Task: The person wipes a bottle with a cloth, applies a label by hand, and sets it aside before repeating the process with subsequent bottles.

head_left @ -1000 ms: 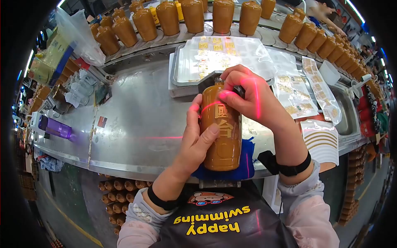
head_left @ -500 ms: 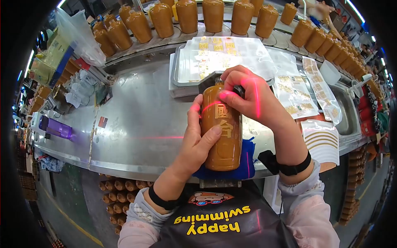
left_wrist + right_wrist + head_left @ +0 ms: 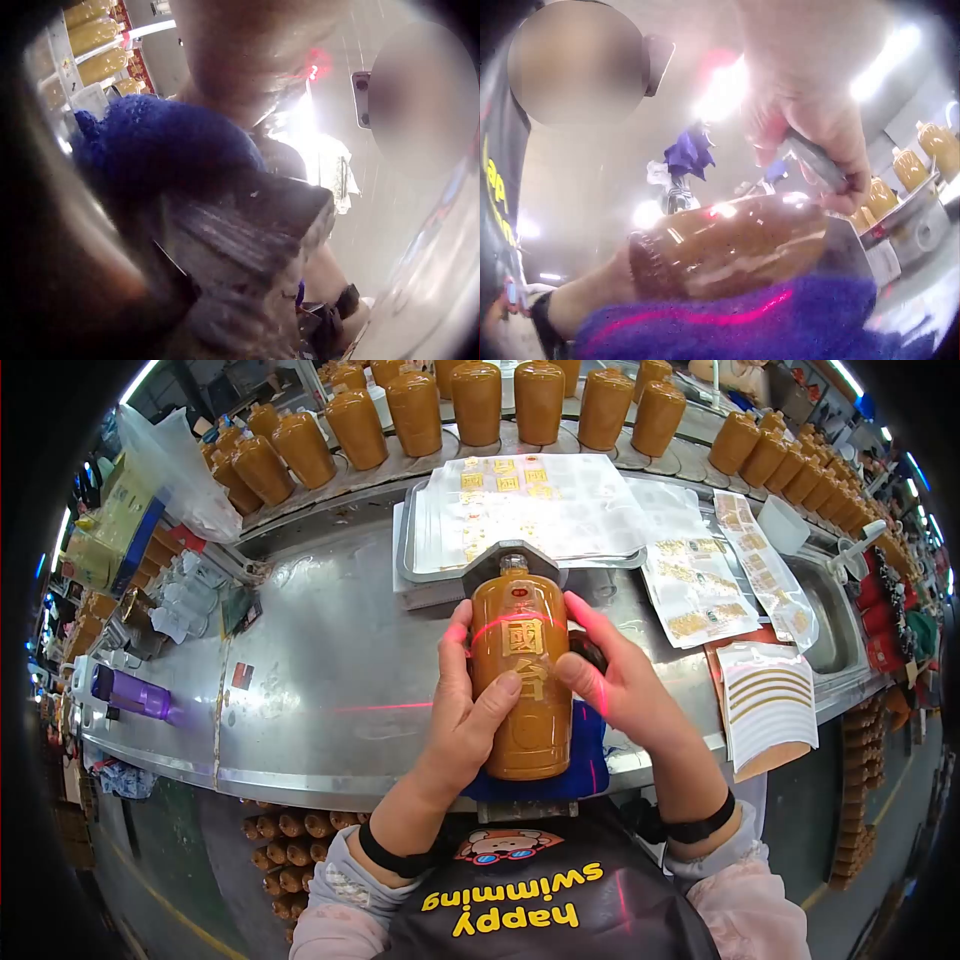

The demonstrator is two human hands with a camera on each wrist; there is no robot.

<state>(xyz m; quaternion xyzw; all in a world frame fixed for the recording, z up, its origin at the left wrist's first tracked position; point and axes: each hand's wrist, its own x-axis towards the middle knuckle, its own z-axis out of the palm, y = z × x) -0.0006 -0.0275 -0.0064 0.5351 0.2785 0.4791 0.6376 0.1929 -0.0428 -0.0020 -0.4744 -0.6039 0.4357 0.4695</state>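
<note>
A glossy brown bottle (image 3: pixel 520 735) with gold characters and a small red mark lies tilted on a blue cloth (image 3: pixel 592 755), its neck toward a dark notched support (image 3: pixel 480 572). My left hand (image 3: pixel 462 705) holds its left side, thumb across the front beside the lower gold character. On the other side my right hand (image 3: pixel 630 690) has its index finger along the bottle's upper right edge and its thumb near the lower character. A dark grey flat piece (image 3: pixel 817 161) is held in the curled fingers of that hand in the right wrist view. A red laser line crosses the bottle and fingers.
Beyond the bottle a metal tray (image 3: pixel 408 550) bears sheets of gold decals (image 3: pixel 590 510). More decal sheets (image 3: pixel 695 585) and gold-striped white paper (image 3: pixel 765 695) lie to the right. Brown bottles (image 3: pixel 415 410) line the conveyor behind. A purple bottle (image 3: pixel 140 693) lies at the left.
My right hand has moved from the bottle's top down to its right side, uncovering the red mark and upper character. My left hand keeps its hold. Bottles on the conveyor have shifted.
</note>
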